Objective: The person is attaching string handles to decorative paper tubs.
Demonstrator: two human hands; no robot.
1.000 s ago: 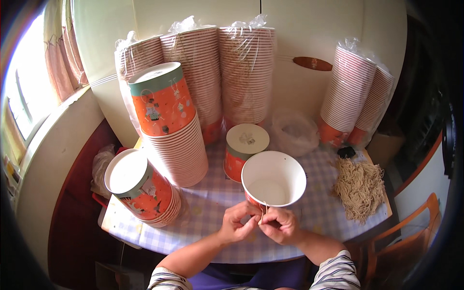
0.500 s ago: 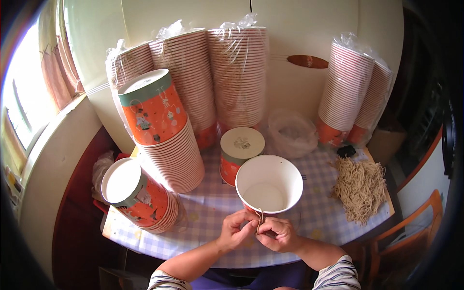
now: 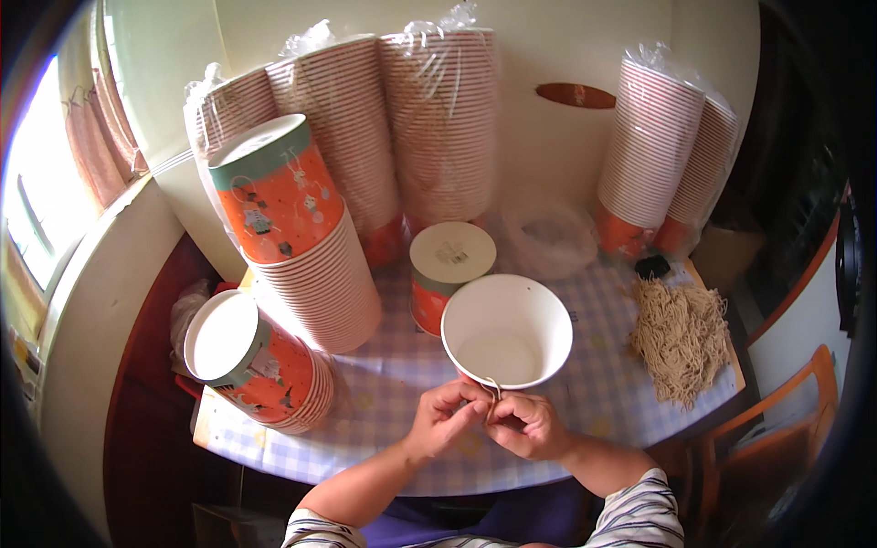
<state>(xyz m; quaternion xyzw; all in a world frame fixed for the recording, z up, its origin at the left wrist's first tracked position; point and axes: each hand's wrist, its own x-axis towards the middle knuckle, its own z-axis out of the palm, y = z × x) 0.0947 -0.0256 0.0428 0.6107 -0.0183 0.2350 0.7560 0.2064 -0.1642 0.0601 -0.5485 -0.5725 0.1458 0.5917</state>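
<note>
A white-lined paper bucket (image 3: 505, 315) stands upright with its mouth up, near the front middle of the table. A thin tan cord (image 3: 493, 393) passes at its near rim. My left hand (image 3: 445, 420) pinches the cord between thumb and fingers just left of it. From the other side my right hand (image 3: 530, 426) grips the same cord, the two sets of fingertips almost touching. The cord's end inside the fingers is hidden. Right behind the bucket, an upside-down orange and green bucket (image 3: 437, 303) rests with its base up.
At the right lies a heap of tan cords (image 3: 681, 342) beside a small black item (image 3: 651, 268). Two bucket stacks, one leaning (image 3: 265, 365) and one tall (image 3: 315, 283), occupy the left. Plastic-wrapped bucket stacks (image 3: 443, 128) line the back. A wooden chair (image 3: 776, 411) is at the right.
My view has tilted slightly, so the table and stacks sit higher in the picture. Both hands stay at the bucket's near rim with the cord, their fingers shifted only a little.
</note>
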